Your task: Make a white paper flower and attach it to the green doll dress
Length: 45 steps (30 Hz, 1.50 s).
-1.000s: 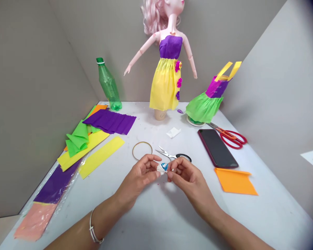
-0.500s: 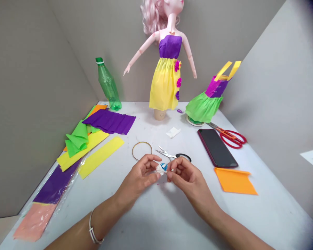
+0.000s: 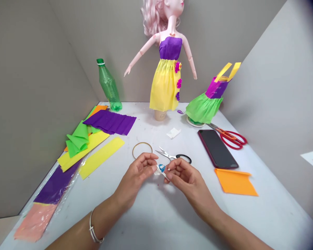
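Pinching sm. wht/blue piece, both hands hover over wht tabletop, grey walls on 3 sides.

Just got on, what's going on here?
A person's left hand and right hand hold a small white-and-blue piece between the fingertips, above the table. Black-handled scissors and a gold ring lie just beyond. A doll stands at the back; a phone lies to the right.
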Motion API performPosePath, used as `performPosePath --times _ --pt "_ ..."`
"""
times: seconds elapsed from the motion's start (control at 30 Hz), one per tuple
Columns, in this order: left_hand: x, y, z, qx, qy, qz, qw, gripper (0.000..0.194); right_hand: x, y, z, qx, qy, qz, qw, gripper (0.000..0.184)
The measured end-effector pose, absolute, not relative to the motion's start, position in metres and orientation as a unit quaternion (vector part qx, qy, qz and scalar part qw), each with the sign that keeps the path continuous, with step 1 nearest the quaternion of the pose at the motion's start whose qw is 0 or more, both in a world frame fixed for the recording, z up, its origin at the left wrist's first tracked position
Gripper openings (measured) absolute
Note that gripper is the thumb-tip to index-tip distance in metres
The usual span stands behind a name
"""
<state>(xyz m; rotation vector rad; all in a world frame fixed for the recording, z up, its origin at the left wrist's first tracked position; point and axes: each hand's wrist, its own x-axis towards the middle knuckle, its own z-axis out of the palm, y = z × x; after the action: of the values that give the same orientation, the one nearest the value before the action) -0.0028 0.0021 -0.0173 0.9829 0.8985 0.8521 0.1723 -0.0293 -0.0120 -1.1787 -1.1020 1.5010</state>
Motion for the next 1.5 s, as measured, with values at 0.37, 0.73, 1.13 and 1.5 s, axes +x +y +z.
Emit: performPosePath --times 0.37,0.73,1.13,1.5 --pt "-0.002 0.003 -0.018 0.428 0.386 0.378 0.724 0.026 0.179 -0.022 -0.02 -0.429 -0.319 0.714 0.453 0.021" --pt "-0.003 0.006 -0.022 0.431 0.391 0.37 0.725 0.023 0.179 -0.02 -0.021 -0.409 -0.316 0.735 0.44 0.019" --pt "-0.017 0.02 -0.023 0.596 0.427 0.309 0.606 0.014 0.19 -0.015 -0.032 -0.554 -0.425 0.579 0.421 0.029" --pt "-0.015 0.009 -0.028 0.77 0.383 0.389 0.331 0.009 0.18 -0.022 -0.019 -0.407 -0.338 0.745 0.406 0.028"
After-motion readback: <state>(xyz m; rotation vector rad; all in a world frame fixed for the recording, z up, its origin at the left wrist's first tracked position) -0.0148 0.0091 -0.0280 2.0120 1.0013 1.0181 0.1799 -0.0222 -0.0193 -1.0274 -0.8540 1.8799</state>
